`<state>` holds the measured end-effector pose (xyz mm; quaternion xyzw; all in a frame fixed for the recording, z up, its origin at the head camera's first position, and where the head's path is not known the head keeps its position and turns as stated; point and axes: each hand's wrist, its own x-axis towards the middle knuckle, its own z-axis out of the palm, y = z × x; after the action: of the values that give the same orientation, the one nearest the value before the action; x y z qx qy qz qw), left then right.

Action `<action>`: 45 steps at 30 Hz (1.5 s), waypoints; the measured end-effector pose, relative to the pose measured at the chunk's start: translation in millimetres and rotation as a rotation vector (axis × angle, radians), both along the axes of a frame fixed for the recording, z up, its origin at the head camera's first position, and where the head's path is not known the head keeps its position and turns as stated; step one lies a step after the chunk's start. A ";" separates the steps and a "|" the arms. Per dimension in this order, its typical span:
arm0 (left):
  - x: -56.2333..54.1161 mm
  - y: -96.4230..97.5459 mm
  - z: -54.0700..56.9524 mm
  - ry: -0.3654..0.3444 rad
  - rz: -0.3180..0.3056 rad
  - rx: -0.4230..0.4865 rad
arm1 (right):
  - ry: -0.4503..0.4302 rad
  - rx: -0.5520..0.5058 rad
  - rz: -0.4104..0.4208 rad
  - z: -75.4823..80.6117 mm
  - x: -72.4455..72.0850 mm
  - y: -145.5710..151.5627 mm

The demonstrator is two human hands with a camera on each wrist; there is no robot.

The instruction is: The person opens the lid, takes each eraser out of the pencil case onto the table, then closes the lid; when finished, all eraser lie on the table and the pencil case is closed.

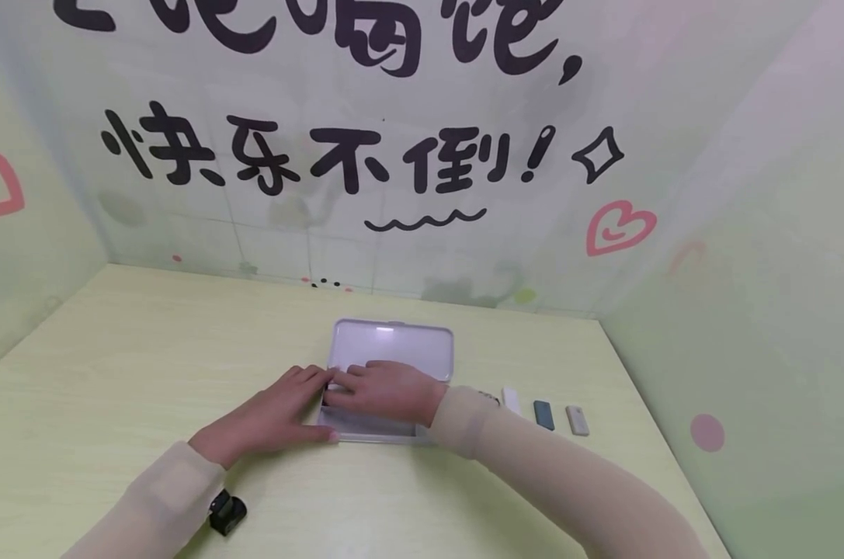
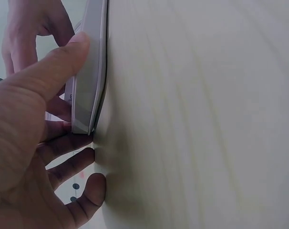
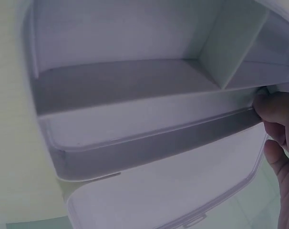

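Observation:
An open pale lilac case lies on the table, its lid tipped back. My left hand grips the left end of the case. In the left wrist view the thumb presses the front wall, while the fingers reach round the end. My right hand reaches into the case near its left end. In the right wrist view, fingers of the right hand dip into the far end of the long narrow compartment; whether they hold anything is hidden.
Right of the case lie three small flat blocks: a white one, a teal one and a grey one. Dividers split the case's inside. A black device sits by the left sleeve. Printed walls enclose the table.

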<state>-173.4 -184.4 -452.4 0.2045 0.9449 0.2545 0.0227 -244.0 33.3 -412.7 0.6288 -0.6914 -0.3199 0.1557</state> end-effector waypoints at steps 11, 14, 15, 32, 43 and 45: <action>-0.9 -1.9 3.2 0.014 -0.006 -0.010 | -0.026 -0.046 0.053 -2.6 -8.8 3.5; -1.1 -2.7 2.8 0.019 -0.005 -0.008 | -0.031 -0.041 0.045 -0.2 -7.8 2.9; -0.9 -2.7 3.0 0.020 -0.003 -0.008 | -0.030 -0.037 0.043 1.2 -7.2 2.4; -1.0 -1.0 1.4 -0.013 0.014 0.017 | -0.603 -0.522 -0.462 38.0 12.7 64.5; 0.5 0.1 1.7 -0.033 0.026 0.009 | -0.949 -0.754 -0.666 17.8 53.7 170.1; 1.7 0.4 1.7 -0.039 0.028 0.013 | -0.994 -0.765 -0.677 13.8 63.3 185.5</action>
<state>-171.8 -184.0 -450.7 0.1864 0.9454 0.2648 0.0363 -180.6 218.8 -398.9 0.3522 -0.9017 0.2387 -0.0762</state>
